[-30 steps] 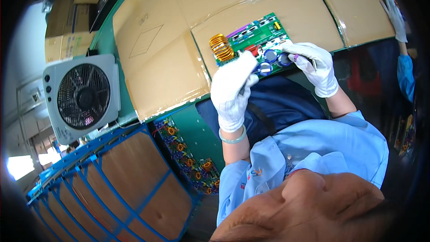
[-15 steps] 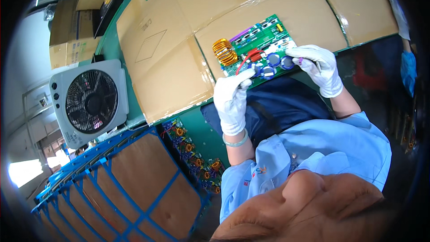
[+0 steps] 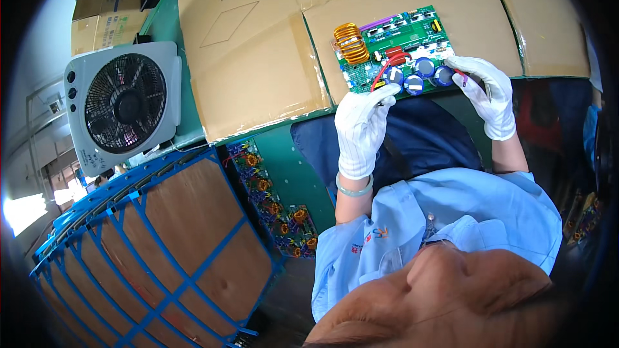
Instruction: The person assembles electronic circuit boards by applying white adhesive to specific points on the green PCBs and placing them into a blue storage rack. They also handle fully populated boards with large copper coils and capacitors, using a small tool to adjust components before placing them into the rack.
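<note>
A green circuit board (image 3: 425, 29) lies on cardboard near its front edge. It carries a copper-wound coil (image 3: 351, 44), a red component, a red wire (image 3: 387, 67) and several blue round capacitors (image 3: 414, 84) along the near side. My left hand (image 3: 362, 130), in a white glove, has thumb and fingers closed at the board's near left corner, beside a capacitor. At the near right corner my gloved right hand (image 3: 491, 95) pinches the edge between thumb and forefinger. A small red and purple piece (image 3: 462, 78) shows between those fingers; its kind is unclear.
Flattened cardboard (image 3: 251, 71) covers the green table. A grey box fan (image 3: 126, 106) stands at the left, with cardboard boxes (image 3: 109, 6) behind it. Several coil-bearing boards (image 3: 274, 206) lie below the table edge, beside a blue-framed rack with brown panels (image 3: 193, 219).
The whole view has shifted, so the board, the cardboard and my hands sit higher and further right in the picture. Both hands remain at the same corners of the board.
</note>
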A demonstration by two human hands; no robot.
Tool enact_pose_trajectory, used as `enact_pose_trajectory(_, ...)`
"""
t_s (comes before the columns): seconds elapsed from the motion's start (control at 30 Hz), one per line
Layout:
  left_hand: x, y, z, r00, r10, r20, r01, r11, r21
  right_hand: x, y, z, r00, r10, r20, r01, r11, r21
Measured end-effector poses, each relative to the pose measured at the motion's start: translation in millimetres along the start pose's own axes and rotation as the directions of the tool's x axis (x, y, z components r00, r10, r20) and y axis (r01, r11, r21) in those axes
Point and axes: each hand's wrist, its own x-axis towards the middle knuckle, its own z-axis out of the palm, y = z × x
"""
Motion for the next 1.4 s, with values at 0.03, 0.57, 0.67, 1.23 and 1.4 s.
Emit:
enact_pose_trajectory(0.03, 0.2, -0.7, 1.2, 0.999, 0.033, -0.01, -0.033, 0.998, 0.045, 2.5, 0.4, -4.2, 0.999, -0.032, 0.021, 0.033, 0.999, -0.034)
enact_pose_trajectory(0.57, 13.5, 16.6, 51.9, 0.988, 0.154, 0.004, -0.133, 0.844, 0.519, 147.5, -31.4, 13.6, 0.787, 0.317, 0.53, -0.023, 0.873, -0.488)
enact_pose_trajectory(0.67, 15.0, 12.6, 56.1, 0.992, 0.124, -0.004, -0.104, 0.846, 0.523, 147.8, 17.1, 22.6, 0.822, -0.038, 0.568, 0.131, 0.984, -0.123)
enact_pose_trajectory(1.23, 40.6, 32.4, 23.4, 0.983, 0.182, 0.015, -0.176, 0.925, 0.337, 156.9, 26.6, 50.0, 0.737, 0.07, 0.672, 0.13, 0.962, -0.242)
enact_pose_trajectory(1.4, 40.1, 30.9, 21.5, 0.987, 0.148, 0.068, -0.162, 0.926, 0.341, 155.8, 33.2, 54.4, 0.726, -0.003, 0.687, 0.162, 0.973, -0.166)
